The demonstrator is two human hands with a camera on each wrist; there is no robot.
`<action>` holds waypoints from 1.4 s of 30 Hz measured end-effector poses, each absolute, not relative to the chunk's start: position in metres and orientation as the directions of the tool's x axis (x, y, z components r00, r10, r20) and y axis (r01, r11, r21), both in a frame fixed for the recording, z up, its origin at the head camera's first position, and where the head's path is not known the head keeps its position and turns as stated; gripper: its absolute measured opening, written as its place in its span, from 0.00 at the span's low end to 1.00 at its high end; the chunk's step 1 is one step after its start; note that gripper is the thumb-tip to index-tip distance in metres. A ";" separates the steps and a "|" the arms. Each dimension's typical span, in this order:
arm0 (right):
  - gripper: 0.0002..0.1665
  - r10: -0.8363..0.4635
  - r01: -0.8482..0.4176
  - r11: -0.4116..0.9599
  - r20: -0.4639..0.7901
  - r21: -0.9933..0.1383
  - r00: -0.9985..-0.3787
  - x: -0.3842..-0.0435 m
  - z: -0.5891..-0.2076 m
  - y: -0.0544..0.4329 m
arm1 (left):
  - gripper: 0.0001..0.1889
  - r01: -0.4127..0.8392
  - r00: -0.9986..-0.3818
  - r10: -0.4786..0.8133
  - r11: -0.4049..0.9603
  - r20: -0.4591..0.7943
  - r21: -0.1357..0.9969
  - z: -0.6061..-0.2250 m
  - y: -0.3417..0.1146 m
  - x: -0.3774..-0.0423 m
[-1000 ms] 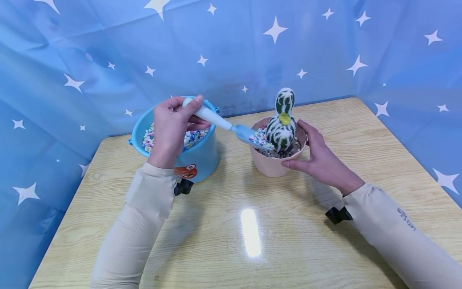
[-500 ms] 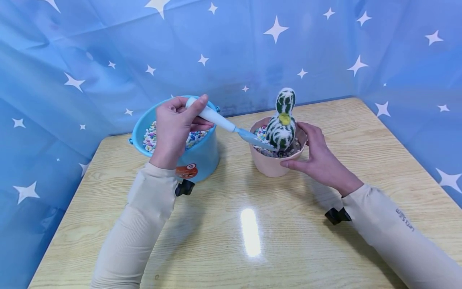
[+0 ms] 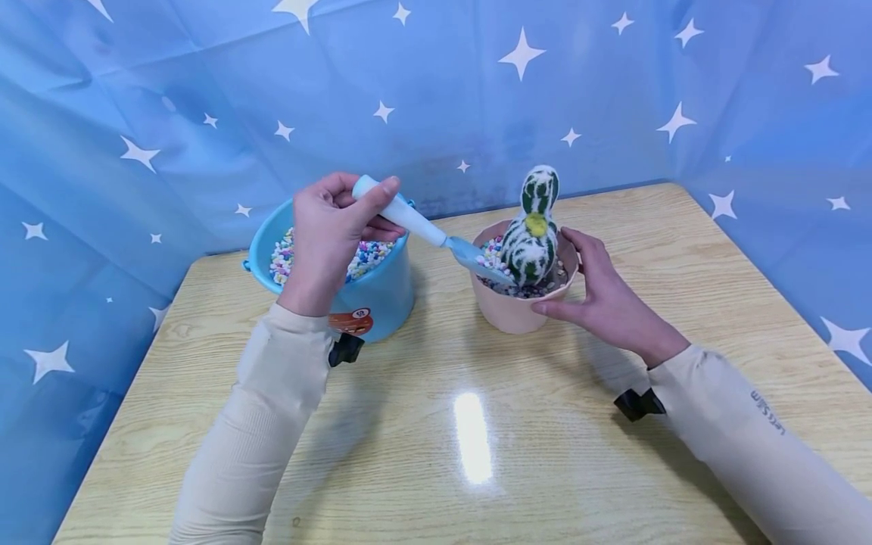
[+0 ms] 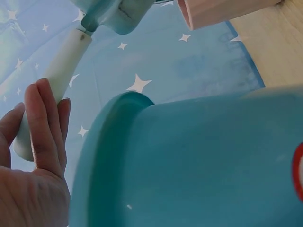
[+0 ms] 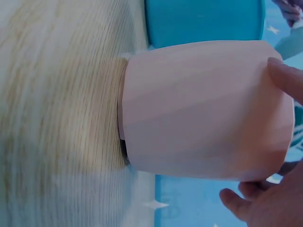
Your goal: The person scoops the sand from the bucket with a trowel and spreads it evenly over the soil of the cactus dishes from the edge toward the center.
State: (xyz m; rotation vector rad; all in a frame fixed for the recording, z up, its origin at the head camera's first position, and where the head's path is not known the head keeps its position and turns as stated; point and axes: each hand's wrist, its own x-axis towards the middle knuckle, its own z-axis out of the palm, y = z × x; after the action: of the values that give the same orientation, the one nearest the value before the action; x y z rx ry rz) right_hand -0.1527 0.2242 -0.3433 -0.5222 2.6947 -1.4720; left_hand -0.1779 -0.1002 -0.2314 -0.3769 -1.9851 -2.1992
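Observation:
My left hand point(image 3: 325, 235) grips the pale handle of a small blue toy shovel point(image 3: 412, 222), above the right side of the bucket. The shovel slants down to the right, its blade over the pot's left rim with some coloured pebbles along its far side. The pink flower pot point(image 3: 507, 314) holds a fuzzy green-and-white cactus point(image 3: 527, 257) with a yellow flower, and pebbles lie around its base. My right hand point(image 3: 606, 299) holds the pot's right side, thumb point(image 5: 286, 78) on the near wall at the rim and fingers at the far side.
A blue bucket point(image 3: 388, 299) of coloured pebbles point(image 3: 368, 259) stands left of the pot, partly behind my left hand and wrist. Both are on a wood-grain table point(image 3: 409, 439). A blue starry cloth point(image 3: 463, 98) hangs behind and along the sides.
The shovel's handle end has risen a little and its blade has tilted. The blade carries fewer pebbles than a second ago. My right hand has stayed on the pot.

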 end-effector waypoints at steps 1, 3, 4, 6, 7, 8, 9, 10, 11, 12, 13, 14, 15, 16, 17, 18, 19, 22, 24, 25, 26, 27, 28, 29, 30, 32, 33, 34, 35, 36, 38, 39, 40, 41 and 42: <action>0.64 -0.304 -0.278 0.496 0.135 -0.823 -0.943 -0.153 -0.343 0.224 | 0.16 0.283 -0.955 0.054 -0.110 0.290 0.953 -0.230 -0.100 -0.178; 0.65 -0.306 -0.274 0.495 0.130 -0.824 -0.943 -0.153 -0.343 0.224 | 0.16 0.290 -0.953 0.057 -0.106 0.297 0.951 -0.229 -0.100 -0.178; 0.65 -0.308 -0.273 0.492 0.129 -0.827 -0.943 -0.153 -0.343 0.225 | 0.16 0.291 -0.953 0.057 -0.102 0.298 0.951 -0.228 -0.100 -0.177; 0.65 -0.309 -0.272 0.488 0.127 -0.830 -0.942 -0.153 -0.343 0.224 | 0.16 0.294 -0.952 0.060 -0.096 0.301 0.951 -0.227 -0.100 -0.177; 0.65 -0.308 -0.273 0.489 0.129 -0.828 -0.943 -0.153 -0.343 0.224 | 0.16 0.295 -0.951 0.061 -0.093 0.302 0.951 -0.227 -0.099 -0.177; 0.65 -0.306 -0.275 0.490 0.132 -0.827 -0.943 -0.153 -0.343 0.224 | 0.16 0.298 -0.951 0.062 -0.091 0.304 0.950 -0.227 -0.099 -0.177; 0.65 -0.302 -0.276 0.495 0.135 -0.824 -0.944 -0.154 -0.344 0.223 | 0.16 0.300 -0.950 0.063 -0.091 0.306 0.950 -0.226 -0.099 -0.176; 0.65 -0.299 -0.277 0.500 0.136 -0.820 -0.945 -0.153 -0.344 0.223 | 0.16 0.302 -0.949 0.064 -0.087 0.308 0.949 -0.226 -0.099 -0.176; 0.65 -0.296 -0.275 0.506 0.135 -0.818 -0.946 -0.154 -0.344 0.222 | 0.16 0.307 -0.948 0.066 -0.084 0.312 0.948 -0.226 -0.098 -0.176; 0.66 -0.294 -0.273 0.511 0.133 -0.815 -0.946 -0.154 -0.344 0.222 | 0.16 0.308 -0.947 0.069 -0.084 0.314 0.948 -0.225 -0.098 -0.176; 0.66 -0.294 -0.270 0.513 0.129 -0.815 -0.947 -0.153 -0.344 0.222 | 0.16 0.309 -0.946 0.071 -0.084 0.315 0.947 -0.225 -0.097 -0.175; 0.66 -0.296 -0.265 0.513 0.121 -0.816 -0.947 -0.153 -0.344 0.223 | 0.16 0.311 -0.946 0.072 -0.083 0.317 0.947 -0.225 -0.097 -0.175; 0.66 -0.297 -0.257 0.516 0.111 -0.817 -0.948 -0.153 -0.344 0.223 | 0.16 0.312 -0.946 0.072 -0.080 0.317 0.947 -0.225 -0.096 -0.175; 0.66 -0.300 -0.253 0.514 0.105 -0.820 -0.948 -0.153 -0.344 0.223 | 0.16 0.314 -0.945 0.072 -0.077 0.319 0.946 -0.225 -0.096 -0.175; 0.66 -0.301 -0.252 0.514 0.102 -0.820 -0.948 -0.153 -0.344 0.223 | 0.16 0.316 -0.944 0.071 -0.077 0.321 0.946 -0.226 -0.096 -0.175; 0.65 -0.300 -0.252 0.517 0.102 -0.818 -0.948 -0.152 -0.344 0.223 | 0.16 0.317 -0.944 0.069 -0.077 0.322 0.945 -0.226 -0.096 -0.175; 0.65 -0.298 -0.251 0.522 0.102 -0.815 -0.949 -0.152 -0.344 0.223 | 0.16 0.320 -0.943 0.068 -0.075 0.325 0.945 -0.226 -0.096 -0.175; 0.66 -0.292 -0.257 0.535 0.109 -0.804 -0.950 -0.153 -0.343 0.223 | 0.15 0.333 -0.939 0.065 -0.076 0.338 0.940 -0.228 -0.097 -0.175; 0.67 -0.293 -0.257 0.539 0.108 -0.802 -0.950 -0.153 -0.344 0.223 | 0.15 0.343 -0.935 0.065 -0.079 0.349 0.936 -0.228 -0.096 -0.175; 0.68 -0.297 -0.256 0.535 0.105 -0.805 -0.949 -0.154 -0.344 0.223 | 0.14 0.348 -0.933 0.066 -0.079 0.354 0.934 -0.228 -0.096 -0.175; 0.68 -0.300 -0.255 0.532 0.101 -0.808 -0.948 -0.154 -0.344 0.223 | 0.14 0.353 -0.931 0.069 -0.076 0.358 0.932 -0.228 -0.095 -0.175; 0.68 -0.304 -0.255 0.529 0.100 -0.809 -0.948 -0.154 -0.345 0.223 | 0.14 0.358 -0.929 0.073 -0.070 0.363 0.931 -0.228 -0.095 -0.175; 0.67 -0.306 -0.257 0.526 0.101 -0.811 -0.947 -0.154 -0.345 0.223 | 0.14 0.361 -0.928 0.076 -0.063 0.365 0.930 -0.228 -0.094 -0.175; 0.67 -0.308 -0.261 0.523 0.105 -0.811 -0.945 -0.154 -0.346 0.223 | 0.14 0.364 -0.927 0.079 -0.055 0.367 0.930 -0.228 -0.094 -0.175; 0.67 -0.309 -0.264 0.523 0.109 -0.811 -0.945 -0.155 -0.346 0.222 | 0.14 0.365 -0.927 0.080 -0.047 0.367 0.930 -0.228 -0.093 -0.175; 0.67 -0.309 -0.273 0.529 0.118 -0.804 -0.944 -0.155 -0.347 0.221 | 0.14 0.369 -0.926 0.079 -0.036 0.370 0.929 -0.227 -0.094 -0.175; 0.67 -0.308 -0.277 0.531 0.122 -0.801 -0.943 -0.156 -0.347 0.220 | 0.14 0.370 -0.925 0.075 -0.034 0.371 0.928 -0.227 -0.094 -0.174; 0.67 -0.307 -0.278 0.533 0.123 -0.799 -0.944 -0.156 -0.346 0.220 | 0.14 0.373 -0.925 0.072 -0.033 0.374 0.927 -0.226 -0.094 -0.174; 0.68 -0.308 -0.278 0.535 0.123 -0.798 -0.943 -0.157 -0.346 0.220 | 0.14 0.377 -0.923 0.070 -0.031 0.379 0.926 -0.226 -0.094 -0.174; 0.68 -0.309 -0.276 0.537 0.119 -0.797 -0.944 -0.157 -0.345 0.220 | 0.13 0.380 -0.922 0.068 -0.027 0.381 0.924 -0.226 -0.095 -0.174; 0.69 -0.314 -0.278 0.533 0.118 -0.799 -0.942 -0.157 -0.344 0.220 | 0.13 0.390 -0.918 0.069 -0.017 0.390 0.921 -0.225 -0.094 -0.174; 0.70 -0.318 -0.279 0.528 0.117 -0.802 -0.941 -0.157 -0.344 0.220 | 0.13 0.393 -0.917 0.069 -0.011 0.393 0.919 -0.224 -0.093 -0.174; 0.70 -0.323 -0.279 0.523 0.116 -0.806 -0.939 -0.157 -0.344 0.221 | 0.13 0.397 -0.916 0.069 -0.001 0.396 0.918 -0.224 -0.092 -0.174; 0.70 -0.328 -0.280 0.516 0.115 -0.810 -0.938 -0.157 -0.344 0.221 | 0.13 0.402 -0.913 0.070 0.008 0.401 0.915 -0.223 -0.091 -0.174; 0.69 -0.331 -0.281 0.510 0.116 -0.813 -0.936 -0.157 -0.344 0.221 | 0.13 0.409 -0.911 0.071 0.016 0.407 0.912 -0.221 -0.089 -0.174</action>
State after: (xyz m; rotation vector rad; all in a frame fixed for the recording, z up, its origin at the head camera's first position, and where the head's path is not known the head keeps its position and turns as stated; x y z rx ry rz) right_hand -0.1565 0.2212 -0.3438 -0.5446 2.6823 -1.4285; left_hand -0.1741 -0.0893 -0.2214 -0.4985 -2.0460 -1.9825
